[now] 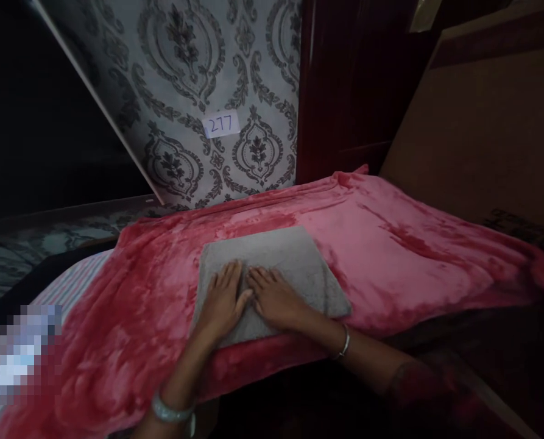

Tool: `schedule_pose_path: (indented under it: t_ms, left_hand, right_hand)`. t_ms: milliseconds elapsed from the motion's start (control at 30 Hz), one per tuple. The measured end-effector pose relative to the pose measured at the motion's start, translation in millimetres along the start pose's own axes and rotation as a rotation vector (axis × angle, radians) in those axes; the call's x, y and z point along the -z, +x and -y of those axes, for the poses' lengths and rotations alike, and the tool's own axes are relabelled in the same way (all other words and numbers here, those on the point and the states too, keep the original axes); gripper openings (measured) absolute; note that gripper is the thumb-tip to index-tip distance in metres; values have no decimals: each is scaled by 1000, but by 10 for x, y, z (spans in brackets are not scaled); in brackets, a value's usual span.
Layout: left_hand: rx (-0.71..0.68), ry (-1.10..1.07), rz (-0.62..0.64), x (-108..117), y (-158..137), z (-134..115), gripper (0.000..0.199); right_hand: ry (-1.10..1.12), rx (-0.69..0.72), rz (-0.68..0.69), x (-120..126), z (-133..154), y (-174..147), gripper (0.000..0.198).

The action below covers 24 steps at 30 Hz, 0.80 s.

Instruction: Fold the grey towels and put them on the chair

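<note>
Two hands, both palm-down on the grey cloth (294,262), which lies on the pink blanket (390,244) near its front edge. Left hand (221,302): flat, fingers straight and close together, thumb out toward the other hand, nothing gripped. Right hand (274,299): also spread flat, fingers slightly apart, gripping nothing. They sit side by side, left of the cloth's middle.

Step looks like pressing/smoothing. To do it well, I'd use even, light pressure through whole palms and sweep outward from the centre. Anchor with one hand while the other strokes, else the cloth could skate on the plush blanket. Right side shows a crease-like line; worth a pass. Watch the near edge: blanket drops away just beyond it, and pushing that way could drag both.

Containers: big brown panel at right looks like a carton (491,122), printed low down. No opening visible, so can't tell the contents.
</note>
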State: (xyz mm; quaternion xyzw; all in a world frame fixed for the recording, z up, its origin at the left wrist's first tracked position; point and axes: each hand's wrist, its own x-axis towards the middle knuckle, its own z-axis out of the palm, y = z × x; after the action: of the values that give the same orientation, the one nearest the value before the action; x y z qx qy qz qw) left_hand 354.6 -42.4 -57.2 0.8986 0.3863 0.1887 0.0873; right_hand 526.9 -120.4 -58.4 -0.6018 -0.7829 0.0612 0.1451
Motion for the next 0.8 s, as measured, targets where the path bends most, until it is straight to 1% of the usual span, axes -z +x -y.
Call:
schedule_pose_path:
  t_ms: [33, 67, 167, 267, 367, 467, 533, 567, 667, 800]
  left_hand:
    - [-5, 45, 55, -77, -48, -13, 64]
    - [-5, 87, 81, -142, -85, -7, 65]
    - [-2, 172, 65, -241, -128, 57, 65]
    - [0, 201, 50, -240, -118, 85, 65]
    - [3, 211, 55, -225, -107, 67, 65]
    - [5, 215, 53, -225, -108, 55, 65]
    - [-2, 215, 46, -227, -111, 54, 64]
    - [-4, 214, 43, -226, -112, 54, 63]
    - [0, 217, 37, -219, -111, 47, 62]
    - [2, 218, 41, -209, -105, 30, 63]
  right_hand:
    - [7, 5, 2, -10, -18, -15, 58]
    - [10, 5, -3, -11, -65, -41, 59]
    - [-5, -48, -15, 15, -333, -189, 63]
    - [-22, -174, -67, 42, -680, -436, 67]
    - [34, -314, -195, 44, -1015, -745, 68]
    - [182, -441, -402, 26, -1251, -1043, 62]
    - [287, -478, -516, 10, -1313, -1196, 55]
    - [328, -479, -550, 1, -1313, -1252, 51]
    - [387, -455, -606, -26, -1241, -1340, 43]
    - [365, -453, -637, -71, -1153, -1344, 38]
